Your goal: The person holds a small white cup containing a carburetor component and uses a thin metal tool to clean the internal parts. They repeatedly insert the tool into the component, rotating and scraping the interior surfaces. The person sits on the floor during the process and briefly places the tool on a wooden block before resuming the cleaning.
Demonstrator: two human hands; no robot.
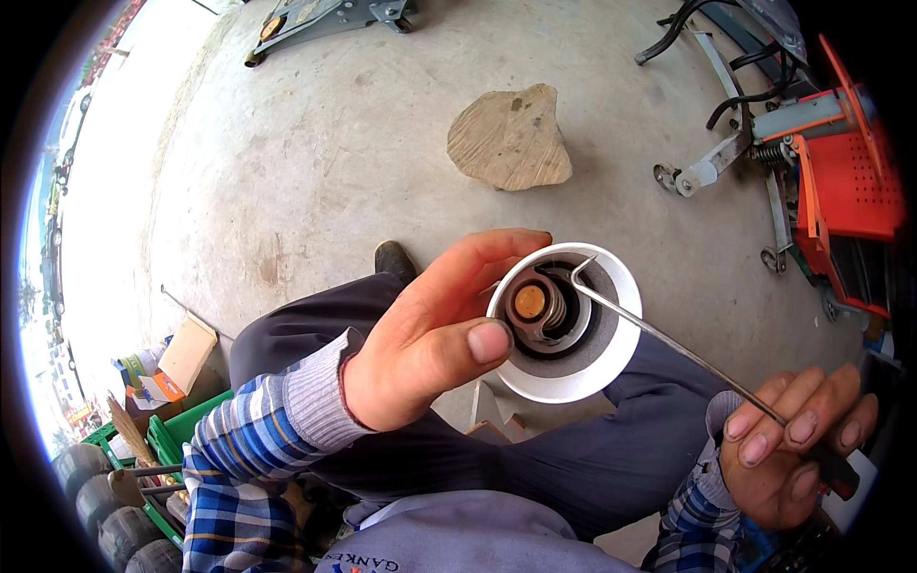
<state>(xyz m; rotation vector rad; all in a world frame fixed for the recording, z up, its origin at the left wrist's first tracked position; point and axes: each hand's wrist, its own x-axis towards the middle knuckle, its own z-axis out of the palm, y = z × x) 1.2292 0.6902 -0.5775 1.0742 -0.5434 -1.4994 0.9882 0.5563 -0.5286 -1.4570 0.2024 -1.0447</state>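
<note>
My left hand (420,353) grips a white, round, cup-shaped housing (623,358) from its left side, thumb on the near rim and fingers around the far side. Its open mouth faces up at me. Down inside sit a brass-coloured disc (530,302), a coil spring (557,311) and dark rings. In my right hand (788,444) is a hook pick (673,342) with a thin metal shaft and a dark handle, held between thumb and fingers. The pick's bent tip lies at the far right inside of the mouth; whether it touches the wall I cannot tell.
Beyond the housing, a block of cut wood (511,138) lies on the concrete floor. A grey floor jack (334,19) stands far left, wheeled equipment with a red panel (850,181) at right. Near left are a green crate (177,430) and an open cardboard box (188,353).
</note>
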